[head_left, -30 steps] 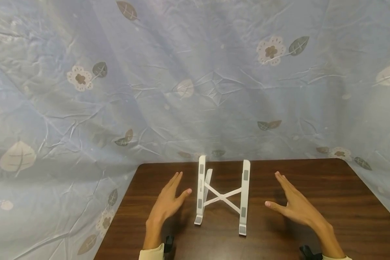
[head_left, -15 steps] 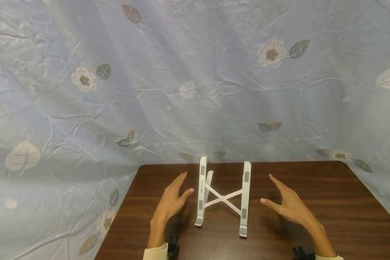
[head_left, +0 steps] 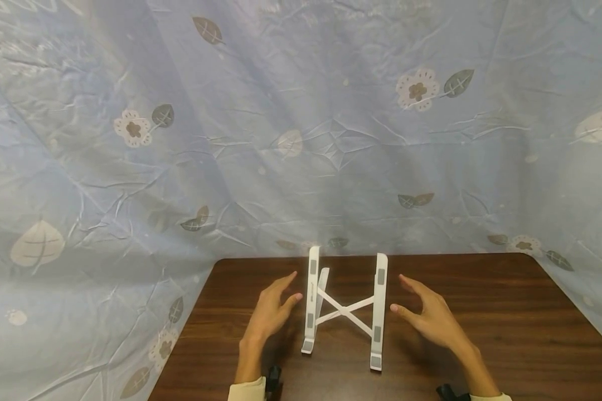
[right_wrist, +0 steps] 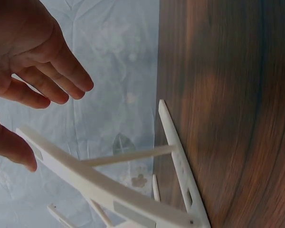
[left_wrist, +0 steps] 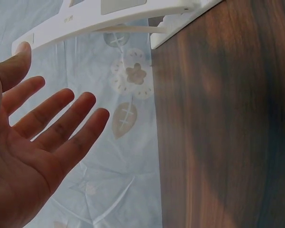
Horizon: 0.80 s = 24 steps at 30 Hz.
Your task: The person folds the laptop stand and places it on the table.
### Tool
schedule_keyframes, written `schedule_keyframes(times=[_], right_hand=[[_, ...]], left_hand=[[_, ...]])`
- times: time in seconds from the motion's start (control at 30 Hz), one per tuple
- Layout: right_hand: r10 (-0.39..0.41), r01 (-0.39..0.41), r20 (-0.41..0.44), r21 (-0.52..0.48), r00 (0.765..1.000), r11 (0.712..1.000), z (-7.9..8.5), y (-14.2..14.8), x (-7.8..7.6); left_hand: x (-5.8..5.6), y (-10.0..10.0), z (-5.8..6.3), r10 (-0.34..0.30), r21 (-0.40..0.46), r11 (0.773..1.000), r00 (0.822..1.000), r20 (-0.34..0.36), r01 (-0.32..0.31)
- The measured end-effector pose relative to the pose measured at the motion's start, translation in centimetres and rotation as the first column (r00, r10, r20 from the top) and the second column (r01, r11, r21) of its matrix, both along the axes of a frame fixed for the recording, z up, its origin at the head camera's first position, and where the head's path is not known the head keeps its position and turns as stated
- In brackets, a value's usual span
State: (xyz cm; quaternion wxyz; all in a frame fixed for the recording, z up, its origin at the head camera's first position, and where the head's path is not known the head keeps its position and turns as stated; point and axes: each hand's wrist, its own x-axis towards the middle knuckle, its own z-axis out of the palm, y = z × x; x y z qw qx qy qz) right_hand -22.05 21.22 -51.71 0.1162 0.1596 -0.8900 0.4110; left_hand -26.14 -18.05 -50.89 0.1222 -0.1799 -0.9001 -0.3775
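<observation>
A white folding laptop stand [head_left: 379, 303] stands opened out on the dark wooden table, its two side rails joined by an X-shaped brace and bearing grey pads. My left hand [head_left: 269, 314] hovers just left of the stand, thumb and fingers spread, with a small gap to the left rail. On the other side, my right hand [head_left: 435, 317] is held in the air, its thumb close to the right rail. Both wrist views show fingers relaxed and nothing in the palms; the left hand [left_wrist: 42, 137] and right hand [right_wrist: 38, 57] each appear beside a rail.
The brown wood-grain table [head_left: 506, 312] reaches back to a pale blue-grey sheet [head_left: 331, 111] printed with leaves and flowers, which hangs behind and at the sides. Black wrist camera mounts [head_left: 273, 379] sit at the cuffs.
Both hands have moved inward toward the stand, the right hand travelling farther to the left than the left hand has to the right. The stand stays in place on the table.
</observation>
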Motion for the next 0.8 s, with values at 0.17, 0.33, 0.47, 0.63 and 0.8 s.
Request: schedule_keyframes(times=[0.17, 0.33, 0.47, 0.63, 0.8], right_hand=[[0.045, -0.042, 0.034, -0.097, 0.998, 0.994, -0.3, -0.9, -0.5], [0.053, -0.042, 0.057, -0.178, 0.997, 0.983, -0.5, -1.5, -0.8], [0.034, -0.020, 0.071, -0.184, 0.997, 0.983, -0.6, -1.8, -0.9], [0.018, 0.000, 0.105, -0.172, 0.994, 0.985, -0.7, -2.2, -1.0], [0.021, 0.002, 0.137, -0.161, 0.990, 0.987, -0.8, -2.4, -1.1]], left_hand=[[-0.3, 0.3, -0.4, -0.023, 0.015, 1.000, 0.999, -0.044, 0.024], [-0.6, 0.6, -0.6, -0.053, 0.038, 0.998, 0.995, -0.083, 0.056], [-0.7, 0.8, -0.7, -0.065, 0.066, 0.995, 0.995, -0.071, 0.069], [-0.9, 1.0, -1.0, -0.087, 0.102, 0.991, 0.996, -0.018, 0.088], [-1.1, 1.2, -1.4, -0.114, 0.170, 0.980, 0.992, 0.053, 0.103]])
